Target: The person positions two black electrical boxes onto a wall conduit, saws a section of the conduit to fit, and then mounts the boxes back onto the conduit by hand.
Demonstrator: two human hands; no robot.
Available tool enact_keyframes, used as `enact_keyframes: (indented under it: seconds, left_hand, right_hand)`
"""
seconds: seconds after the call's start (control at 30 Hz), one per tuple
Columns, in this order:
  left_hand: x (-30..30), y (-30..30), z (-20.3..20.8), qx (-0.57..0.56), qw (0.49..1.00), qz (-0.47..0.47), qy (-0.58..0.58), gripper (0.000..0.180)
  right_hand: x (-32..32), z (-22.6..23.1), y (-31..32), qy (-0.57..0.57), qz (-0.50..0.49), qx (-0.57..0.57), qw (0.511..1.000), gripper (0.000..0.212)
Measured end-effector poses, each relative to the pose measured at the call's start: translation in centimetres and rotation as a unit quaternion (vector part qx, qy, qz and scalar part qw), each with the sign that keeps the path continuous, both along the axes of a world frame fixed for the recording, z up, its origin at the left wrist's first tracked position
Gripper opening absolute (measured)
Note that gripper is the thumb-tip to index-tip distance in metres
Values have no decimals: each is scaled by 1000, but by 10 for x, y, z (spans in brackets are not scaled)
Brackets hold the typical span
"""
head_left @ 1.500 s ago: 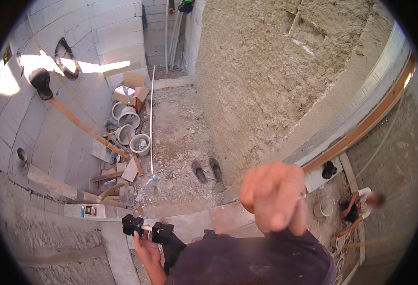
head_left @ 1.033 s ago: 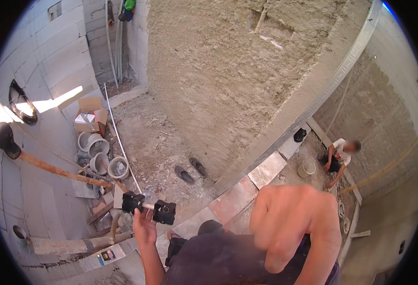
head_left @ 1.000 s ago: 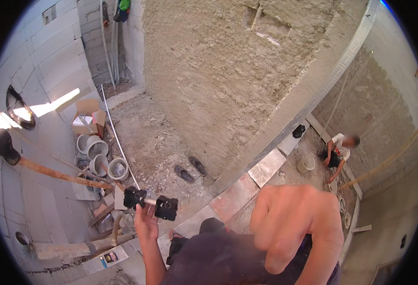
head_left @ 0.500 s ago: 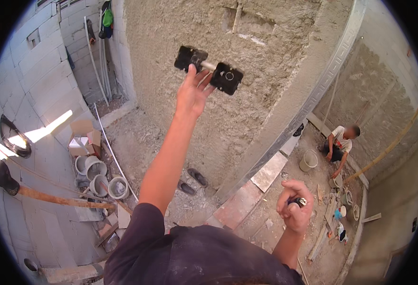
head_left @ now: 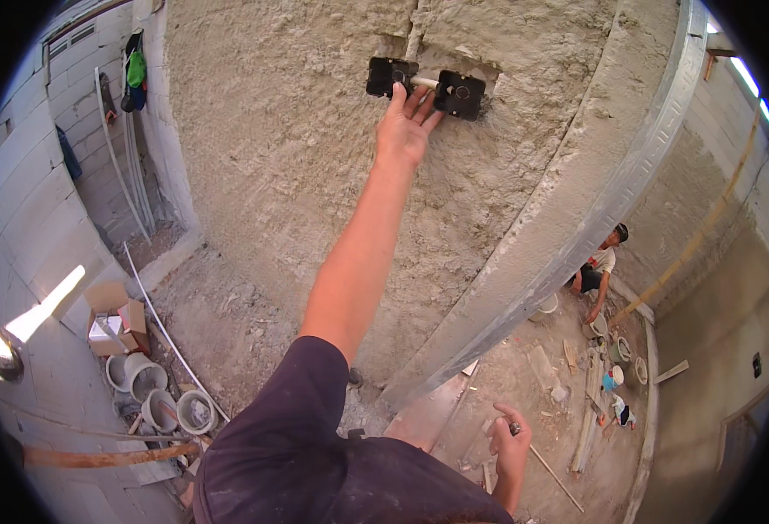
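My left hand (head_left: 404, 133) reaches up along the rough plastered wall (head_left: 297, 166). It grips a pair of black electrical boxes (head_left: 461, 94) joined by a short white conduit piece. They are held just in front of a cut-out recess (head_left: 486, 72), partly covering it. From above, a pale conduit (head_left: 415, 37) runs down the wall into that recess. Low on the right, my right hand (head_left: 512, 454) is curled round a small dark object (head_left: 515, 429); most of it is hidden by the fingers.
A metal-faced wall edge (head_left: 612, 205) runs down right of the plaster. Beyond it a person (head_left: 596, 266) crouches by buckets (head_left: 594, 327) and scrap wood. At left stand a cardboard box (head_left: 112, 319), several buckets (head_left: 159, 409) and a long white pipe (head_left: 168, 327).
My left hand has brought the joined boxes up and right in view, to the recess. My right hand has lowered, still closed on the dark object. The view has shifted.
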State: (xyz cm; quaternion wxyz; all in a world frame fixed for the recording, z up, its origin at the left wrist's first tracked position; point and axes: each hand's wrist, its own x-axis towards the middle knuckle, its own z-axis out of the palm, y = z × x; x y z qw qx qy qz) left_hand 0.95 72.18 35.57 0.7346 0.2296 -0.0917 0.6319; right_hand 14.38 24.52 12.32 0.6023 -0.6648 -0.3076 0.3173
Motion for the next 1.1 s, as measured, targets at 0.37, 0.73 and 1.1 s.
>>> enact_keyframes:
  seconds: [0.37,0.73,1.1]
  left_hand:
    - [-10,3,6,17,997,-56,53,42]
    - [-14,-6,4,11,994,-109,20,48]
    - [-42,-12,-9,9,983,-173,61,46]
  right_hand:
    - [-100,0,145,-78,7,35,996,26]
    - [-116,61,172,-303,-147,54,940,29]
    - [-112,260,292,-750,-179,154,618,88]
